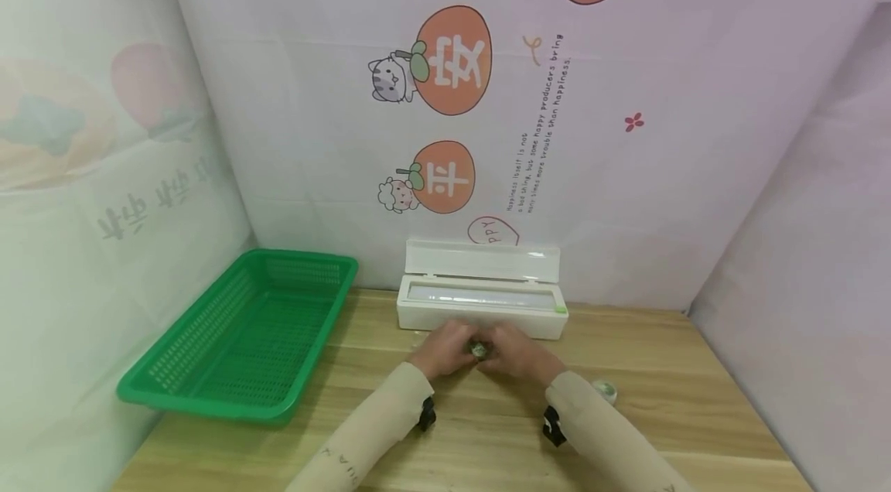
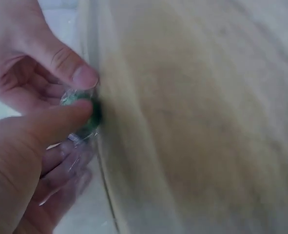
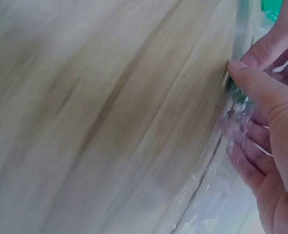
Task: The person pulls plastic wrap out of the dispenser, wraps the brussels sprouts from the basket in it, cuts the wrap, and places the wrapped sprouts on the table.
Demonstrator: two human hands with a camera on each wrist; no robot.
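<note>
Close together in the head view, my left hand [image 1: 444,350] and right hand [image 1: 520,354] both hold a small green, roundish thing [image 1: 479,350] in clear plastic film. Its exact kind cannot be told. In the left wrist view, the left thumb presses on the green thing [image 2: 93,117], with film crinkled over the fingers beneath. The right wrist view shows the right hand [image 3: 280,117] pinching it, and loose clear film [image 3: 236,122] trails over those fingers. Just behind both hands stands a white film dispenser box [image 1: 480,319] with its clear lid raised.
A green plastic basket [image 1: 302,391] stands on the left of the wooden table [image 1: 487,445]. Partly behind the right sleeve lies a small roundish pale-green thing [image 1: 605,391]. Printed white cloth [image 1: 313,128] encloses the table at the back and sides.
</note>
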